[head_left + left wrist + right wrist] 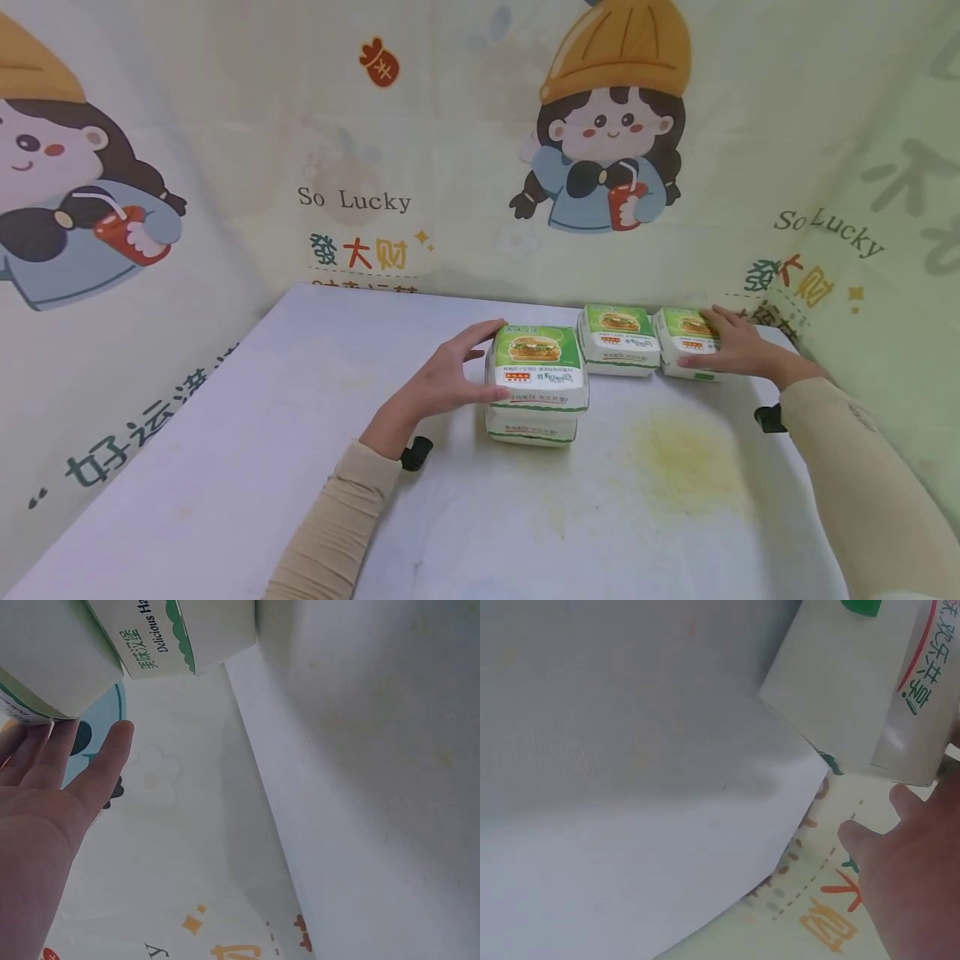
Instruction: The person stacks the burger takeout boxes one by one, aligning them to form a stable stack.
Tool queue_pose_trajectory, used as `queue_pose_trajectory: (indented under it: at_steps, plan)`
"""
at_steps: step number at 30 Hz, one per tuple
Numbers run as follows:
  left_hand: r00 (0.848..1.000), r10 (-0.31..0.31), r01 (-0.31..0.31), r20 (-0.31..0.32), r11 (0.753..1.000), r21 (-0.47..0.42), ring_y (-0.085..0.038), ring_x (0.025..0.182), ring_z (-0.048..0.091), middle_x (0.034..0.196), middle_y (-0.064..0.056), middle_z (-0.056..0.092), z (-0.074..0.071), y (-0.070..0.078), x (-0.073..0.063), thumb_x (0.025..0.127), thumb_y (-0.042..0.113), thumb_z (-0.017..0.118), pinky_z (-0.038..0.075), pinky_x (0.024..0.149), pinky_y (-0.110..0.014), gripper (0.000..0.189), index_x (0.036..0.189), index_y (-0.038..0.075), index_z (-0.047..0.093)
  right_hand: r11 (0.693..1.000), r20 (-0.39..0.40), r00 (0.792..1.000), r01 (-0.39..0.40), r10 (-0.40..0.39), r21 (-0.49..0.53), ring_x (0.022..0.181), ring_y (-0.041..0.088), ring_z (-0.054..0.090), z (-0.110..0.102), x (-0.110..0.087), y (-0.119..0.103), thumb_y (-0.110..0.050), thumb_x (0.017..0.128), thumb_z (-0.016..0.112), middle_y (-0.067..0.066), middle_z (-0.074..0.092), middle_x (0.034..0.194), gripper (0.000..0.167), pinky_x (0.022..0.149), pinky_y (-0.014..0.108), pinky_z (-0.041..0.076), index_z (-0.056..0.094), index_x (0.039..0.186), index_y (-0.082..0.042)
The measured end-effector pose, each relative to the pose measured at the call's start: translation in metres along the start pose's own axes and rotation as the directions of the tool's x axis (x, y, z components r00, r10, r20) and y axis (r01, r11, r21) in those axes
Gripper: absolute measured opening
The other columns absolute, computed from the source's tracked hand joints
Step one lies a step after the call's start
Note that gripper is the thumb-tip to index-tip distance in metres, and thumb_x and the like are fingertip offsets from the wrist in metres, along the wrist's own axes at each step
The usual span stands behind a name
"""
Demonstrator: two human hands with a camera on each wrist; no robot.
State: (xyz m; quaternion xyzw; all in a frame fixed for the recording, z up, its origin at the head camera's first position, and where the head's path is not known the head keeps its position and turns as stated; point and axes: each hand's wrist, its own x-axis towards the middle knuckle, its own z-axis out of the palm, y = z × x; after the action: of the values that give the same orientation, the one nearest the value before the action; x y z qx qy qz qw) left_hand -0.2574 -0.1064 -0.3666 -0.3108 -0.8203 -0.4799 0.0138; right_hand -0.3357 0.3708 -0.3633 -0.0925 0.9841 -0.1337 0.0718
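My left hand (442,371) holds the upper green-and-white burger box (537,362) by its left side, thumb at the front and fingers toward the back. Directly beneath sits a lower burger box (531,429), mostly covered by the one above. In the left wrist view the fingers (52,757) lie against the held box. At the back right, my right hand (742,346) grips another burger box (678,337) from its right side, thumb across the front. The right wrist view shows this box's side (847,690) beside the hand. One more burger box (618,340) stands between the two hands.
A white table (420,525) carries the boxes, with a yellowish stain right of the stack. Printed cloth walls (450,167) with cartoon figures and lettering rise close behind the boxes and along both sides. The table's back right corner lies near my right hand.
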Motion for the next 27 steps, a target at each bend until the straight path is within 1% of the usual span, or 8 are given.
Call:
queue_pose_trajectory:
  at_steps: [3,6,8,13,15,18,20,27]
  plan:
    - [1.000,0.000,0.000,-0.004,1.000,-0.004,-0.012,0.140,0.040,0.154,0.008,0.040,0.000,0.002,0.000,0.077,0.026,0.085,0.043,0.113,-0.044,0.089,0.152,0.019,0.037,1.000,0.001,1.000,0.011,-0.011,0.027,0.129,0.057,0.028,-0.001,-0.002,0.001,-0.060,0.082,0.070,0.038,0.019,0.151,0.113,0.101,0.075,0.030,0.013,0.153,0.008]
    - [1.000,0.001,-0.001,-0.006,1.000,-0.010,-0.013,0.140,0.039,0.154,0.007,0.039,0.001,0.003,-0.001,0.077,0.026,0.085,0.043,0.113,-0.046,0.089,0.152,0.018,0.037,0.998,0.030,0.999,0.021,-0.023,0.066,0.120,0.050,0.038,-0.005,-0.007,0.001,-0.056,0.083,0.072,0.036,0.027,0.146,0.110,0.094,0.070,0.038,0.013,0.152,0.008]
    - [1.000,-0.001,0.001,-0.006,1.000,-0.010,-0.013,0.140,0.039,0.155,0.006,0.039,0.000,0.003,-0.001,0.077,0.026,0.085,0.043,0.113,-0.047,0.090,0.152,0.018,0.037,0.995,0.061,0.998,0.028,-0.034,0.094,0.120,0.050,0.036,-0.008,-0.011,0.001,-0.049,0.084,0.072,0.037,0.025,0.146,0.107,0.094,0.069,0.038,0.012,0.151,0.009]
    - [1.000,0.006,-0.006,-0.002,1.000,0.004,-0.016,0.141,0.039,0.156,0.004,0.038,-0.001,0.003,-0.002,0.077,0.027,0.085,0.043,0.113,-0.047,0.090,0.153,0.018,0.036,0.989,0.120,0.992,0.023,-0.041,0.145,0.126,0.054,0.027,-0.015,-0.022,-0.001,-0.038,0.084,0.071,0.043,0.012,0.148,0.103,0.100,0.074,0.030,0.011,0.150,0.013]
    - [1.000,0.004,-0.004,0.001,1.000,0.001,-0.017,0.141,0.039,0.156,0.004,0.038,-0.001,0.003,-0.002,0.078,0.027,0.085,0.043,0.113,-0.047,0.090,0.153,0.018,0.036,0.988,0.144,0.989,0.001,-0.024,0.155,0.127,0.055,0.025,-0.017,-0.027,-0.002,-0.039,0.084,0.072,0.043,0.008,0.149,0.105,0.101,0.076,0.028,0.009,0.151,0.011]
    - [1.000,-0.004,0.004,0.002,1.000,-0.007,-0.016,0.141,0.039,0.156,0.005,0.038,-0.001,0.003,-0.003,0.078,0.027,0.085,0.042,0.113,-0.048,0.090,0.153,0.017,0.036,0.984,0.170,0.985,-0.018,-0.013,0.175,0.125,0.055,0.025,-0.020,-0.033,-0.003,-0.040,0.085,0.071,0.043,0.007,0.149,0.106,0.099,0.076,0.029,0.006,0.153,0.008]
    - [1.000,-0.009,0.009,-0.001,1.000,-0.010,-0.014,0.141,0.039,0.155,0.006,0.038,0.000,0.003,-0.003,0.078,0.027,0.085,0.042,0.113,-0.047,0.090,0.153,0.018,0.036,0.985,0.163,0.987,-0.017,-0.011,0.169,0.125,0.054,0.026,-0.021,-0.036,-0.003,-0.042,0.085,0.071,0.042,0.008,0.150,0.106,0.098,0.075,0.030,0.007,0.154,0.006]
    - [1.000,-0.002,0.002,-0.003,1.000,-0.021,-0.014,0.140,0.040,0.155,0.006,0.039,0.001,0.004,-0.004,0.077,0.027,0.085,0.043,0.113,-0.047,0.090,0.153,0.018,0.037,0.988,0.078,0.996,0.031,-0.043,0.153,0.125,0.051,0.030,-0.019,-0.047,0.001,-0.041,0.084,0.075,0.039,0.017,0.150,0.103,0.096,0.070,0.035,0.016,0.153,0.007]
